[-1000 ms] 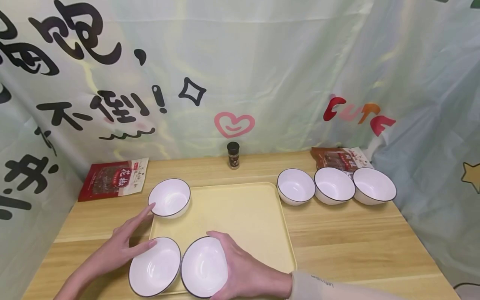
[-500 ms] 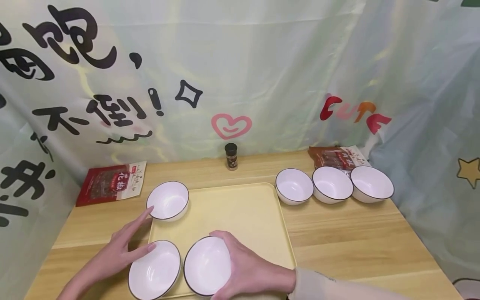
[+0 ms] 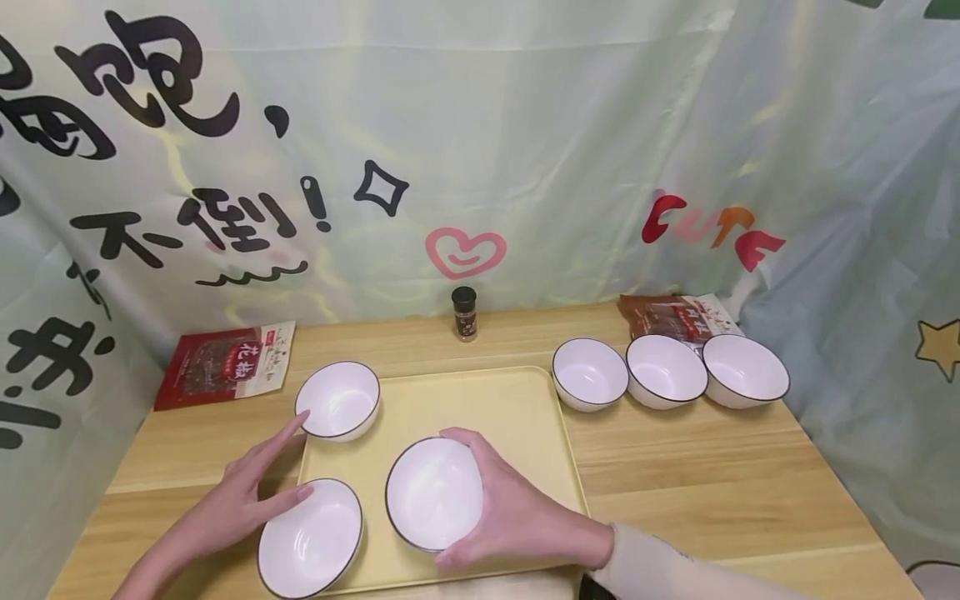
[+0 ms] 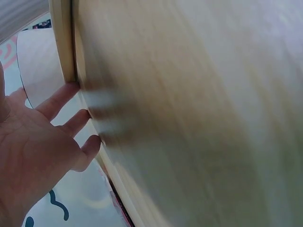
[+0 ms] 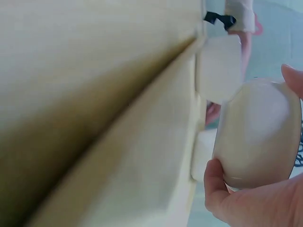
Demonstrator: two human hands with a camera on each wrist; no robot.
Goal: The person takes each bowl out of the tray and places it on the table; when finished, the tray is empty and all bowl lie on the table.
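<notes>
My right hand grips a white, dark-rimmed bowl by its right side, thumb toward me and fingers at the far side. In the right wrist view this bowl hangs clear of the pale yellow tray. Two matching bowls stand along the tray's left edge, a far one and a near one. Spread out, my left hand reaches between them, its index fingertip at the far bowl's rim and its thumb over the near bowl's rim. The left wrist view has the left hand's fingertips down at the wooden surface.
Three more white bowls line up right of the tray's back corner. Behind them lies a brown-red packet; a red packet lies at back left. A black-capped spice jar stands before the printed curtain.
My right hand has carried its bowl away from the near left bowl, rightward and farther over the tray. The left hand has stayed at the two left bowls.
</notes>
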